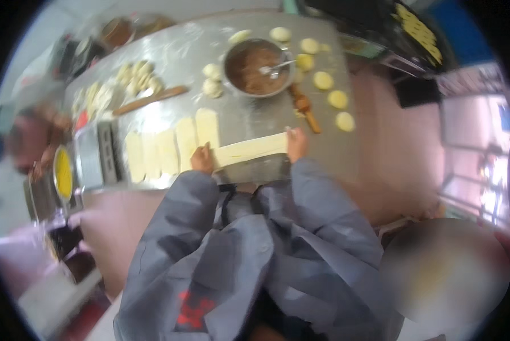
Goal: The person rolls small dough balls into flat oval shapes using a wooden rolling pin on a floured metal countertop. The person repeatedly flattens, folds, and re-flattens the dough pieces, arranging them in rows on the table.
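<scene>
A long flat strip of dough is stretched between my two hands near the front edge of the metal table. My left hand grips its left end, and my right hand grips the right end. Several flat dough strips lie side by side to the left of my left hand. Beyond the held strip stands a metal bowl of brown filling with a light-handled utensil in it. A wooden rolling pin lies right of the bowl, above my right hand.
Round dough pieces curve along the table's right side. At the left are a dough pile, a wooden stick, a metal box and a bowl of yellow food. Another person is at the far left. A dark griddle stands at the upper right.
</scene>
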Available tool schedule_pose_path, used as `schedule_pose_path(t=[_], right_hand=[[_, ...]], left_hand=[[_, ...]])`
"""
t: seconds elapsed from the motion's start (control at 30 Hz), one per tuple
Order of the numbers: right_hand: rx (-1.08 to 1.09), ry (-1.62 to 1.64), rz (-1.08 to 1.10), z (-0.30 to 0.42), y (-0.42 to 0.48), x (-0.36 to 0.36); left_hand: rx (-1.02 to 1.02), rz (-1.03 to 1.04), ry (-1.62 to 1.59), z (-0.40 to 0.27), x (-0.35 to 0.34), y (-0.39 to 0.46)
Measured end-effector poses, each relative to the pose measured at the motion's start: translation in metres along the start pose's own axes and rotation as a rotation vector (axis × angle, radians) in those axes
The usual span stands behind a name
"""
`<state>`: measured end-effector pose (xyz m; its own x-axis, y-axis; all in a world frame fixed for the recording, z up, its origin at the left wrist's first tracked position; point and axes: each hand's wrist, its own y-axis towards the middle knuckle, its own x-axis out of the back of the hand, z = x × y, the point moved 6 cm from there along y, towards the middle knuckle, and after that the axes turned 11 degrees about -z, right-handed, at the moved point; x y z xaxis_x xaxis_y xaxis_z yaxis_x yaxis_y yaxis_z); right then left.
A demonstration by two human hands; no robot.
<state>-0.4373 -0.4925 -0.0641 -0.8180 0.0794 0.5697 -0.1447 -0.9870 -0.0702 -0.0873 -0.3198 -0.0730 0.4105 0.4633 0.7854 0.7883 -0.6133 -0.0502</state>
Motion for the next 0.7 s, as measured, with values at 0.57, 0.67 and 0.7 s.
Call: schedule_pose_path(t=[0.57, 0.67, 0.7], right_hand=[[0.201, -0.18, 0.034, 0.0, -0.026, -0.027], [0.133, -0.137, 0.03, -0.021, -0.006, -0.012], [0.141, -0.13, 0.049, -0.015, -0.009, -0.015]], left_hand=[[0.082, 0.292, -0.246, -0.096, -0.067, -0.069], [0.262, 0.384, -0.422, -0.095, -0.067, -0.07], [0.27, 0.396, -0.457, -0.092, -0.067, -0.069]])
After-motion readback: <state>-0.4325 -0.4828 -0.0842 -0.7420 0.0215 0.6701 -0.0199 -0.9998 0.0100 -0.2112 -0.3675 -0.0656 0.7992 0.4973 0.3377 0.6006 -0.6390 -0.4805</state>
